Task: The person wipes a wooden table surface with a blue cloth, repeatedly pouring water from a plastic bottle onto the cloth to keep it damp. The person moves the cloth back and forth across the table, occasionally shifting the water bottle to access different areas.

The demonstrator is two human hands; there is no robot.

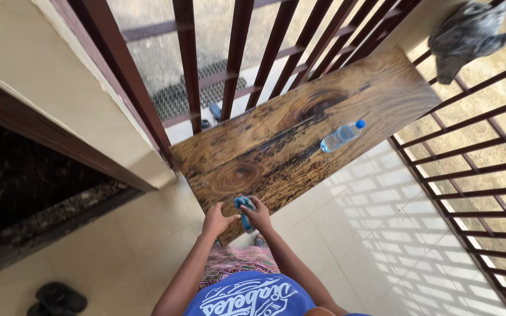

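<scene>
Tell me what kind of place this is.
Probably a home balcony or porch: dark red metal railings enclose a pale tiled floor, and a wooden table with a water bottle stands by the bars. Sandals lie by the wall.

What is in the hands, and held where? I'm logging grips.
The right hand grips a bunched blue cloth at its near end on the wooden tabletop. The left hand rests on the table edge, holding nothing.

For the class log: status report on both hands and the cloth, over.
Left hand flat on dark-grained wooden tabletop. Right hand gripping crumpled blue cloth. Clear plastic bottle lying farther along.
</scene>
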